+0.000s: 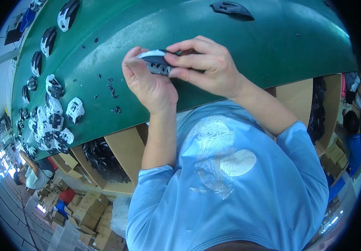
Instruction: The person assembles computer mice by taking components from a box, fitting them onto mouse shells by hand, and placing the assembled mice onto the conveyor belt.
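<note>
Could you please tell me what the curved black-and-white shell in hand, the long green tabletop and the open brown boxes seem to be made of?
The held shell is probably moulded plastic, smooth, with crisp slots. The tabletop, semi-glossy with broad light streaks, could be vinyl, rubber or paint. The boxes look like matt cardboard, with thin, flat panels.
</note>
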`<action>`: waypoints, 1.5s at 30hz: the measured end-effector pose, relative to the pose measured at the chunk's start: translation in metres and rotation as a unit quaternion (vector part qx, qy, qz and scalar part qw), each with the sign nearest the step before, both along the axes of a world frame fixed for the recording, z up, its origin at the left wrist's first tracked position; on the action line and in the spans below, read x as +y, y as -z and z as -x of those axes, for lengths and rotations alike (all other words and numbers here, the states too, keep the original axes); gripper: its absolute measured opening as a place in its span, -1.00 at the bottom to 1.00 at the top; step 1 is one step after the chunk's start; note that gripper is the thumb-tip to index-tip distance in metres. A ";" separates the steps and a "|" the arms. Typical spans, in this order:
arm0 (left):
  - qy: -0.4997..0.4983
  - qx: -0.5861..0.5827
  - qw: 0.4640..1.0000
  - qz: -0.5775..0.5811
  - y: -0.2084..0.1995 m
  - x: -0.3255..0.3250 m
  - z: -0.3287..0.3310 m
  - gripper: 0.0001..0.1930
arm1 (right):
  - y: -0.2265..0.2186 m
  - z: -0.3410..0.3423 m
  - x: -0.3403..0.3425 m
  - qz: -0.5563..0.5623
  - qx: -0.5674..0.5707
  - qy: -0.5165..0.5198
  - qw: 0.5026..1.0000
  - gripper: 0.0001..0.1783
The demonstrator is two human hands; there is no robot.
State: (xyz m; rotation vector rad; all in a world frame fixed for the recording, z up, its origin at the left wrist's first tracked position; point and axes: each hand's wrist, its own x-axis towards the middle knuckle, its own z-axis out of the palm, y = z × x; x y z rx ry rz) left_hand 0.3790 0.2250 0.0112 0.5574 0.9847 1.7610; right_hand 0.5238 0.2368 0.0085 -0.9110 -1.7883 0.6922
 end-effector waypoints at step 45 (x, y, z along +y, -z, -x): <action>-0.430 0.632 0.634 0.115 0.034 -0.129 0.288 -0.79 | -0.002 -0.020 0.047 0.029 -0.193 -0.163 0.967 -0.67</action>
